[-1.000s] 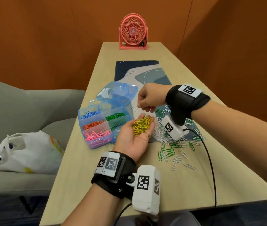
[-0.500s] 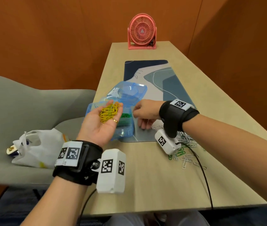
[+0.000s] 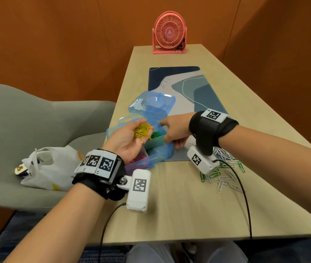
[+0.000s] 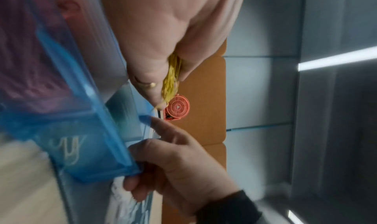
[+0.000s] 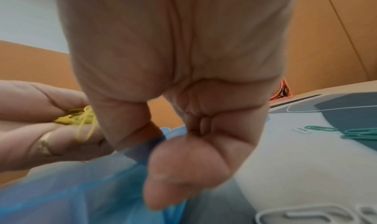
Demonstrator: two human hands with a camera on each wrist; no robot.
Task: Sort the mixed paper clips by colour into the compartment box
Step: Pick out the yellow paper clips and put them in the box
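Observation:
My left hand (image 3: 144,126) hovers over the blue translucent compartment box (image 3: 159,155), its fingers curled round a bundle of yellow paper clips (image 3: 140,132). In the left wrist view the yellow clips (image 4: 172,76) are squeezed between fingers and palm. My right hand (image 3: 167,130) grips the box's right wall; the right wrist view shows the thumb and fingers (image 5: 183,163) pinching the blue wall (image 5: 81,187). Green clips (image 3: 157,134) and pink clips (image 3: 135,160) lie in separate compartments. The left hand hides the other compartments.
The box's open lid (image 3: 152,103) lies behind it on a patterned desk mat (image 3: 188,88). Loose white and green clips (image 3: 225,168) are scattered to the right. A pink fan (image 3: 169,33) stands at the far end. A white plastic bag (image 3: 52,168) sits on the grey chair.
My left hand has carried the yellow clips leftwards to above the box and curled round them. My right hand has dropped from above the palm to grip the box's right wall.

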